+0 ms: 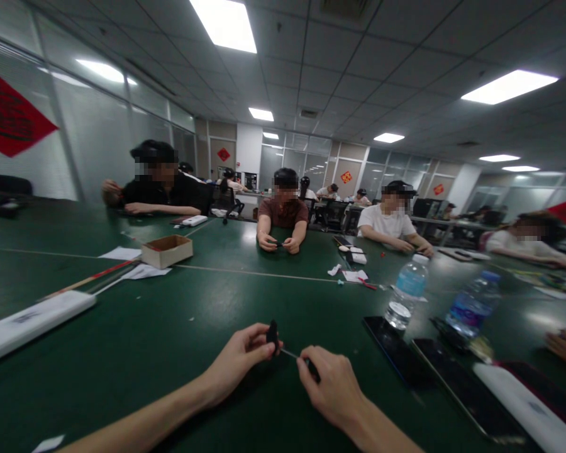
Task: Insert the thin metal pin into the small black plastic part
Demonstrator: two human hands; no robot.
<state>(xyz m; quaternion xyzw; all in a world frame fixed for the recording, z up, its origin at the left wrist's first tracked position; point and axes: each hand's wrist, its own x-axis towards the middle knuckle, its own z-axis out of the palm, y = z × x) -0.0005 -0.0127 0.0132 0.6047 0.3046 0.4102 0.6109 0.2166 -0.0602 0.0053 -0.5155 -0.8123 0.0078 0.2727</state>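
Head camera here, looking down at two bare hands over a green table (207,415). Left hand (243,353) has a small black piece (272,336) pinched upright between thumb and fingers, so the piece sits at that hand's fingertips, just to the left of the right hand. Right hand (332,380) is wrapped around the dark handle of a thin tool (314,370), with its skinny metal shaft aimed left at the black piece (can't honestly tell if the tip is touching it or only right beside it). Off to the right of the right hand there's a dark phone (389,349), then a second phone (466,390) and a white slab (531,402) further out. Past the phones, a bottle with a white cap (408,289) and one with a blue cap (472,305) are both standing up. Beyond the left hand and out to its left is an open cardboard box (167,255), with a long white bar (33,324) nearer, well left of that hand. Straight ahead of both hands, a person in a brown shirt (283,211) is holding some small dark thing (278,245).
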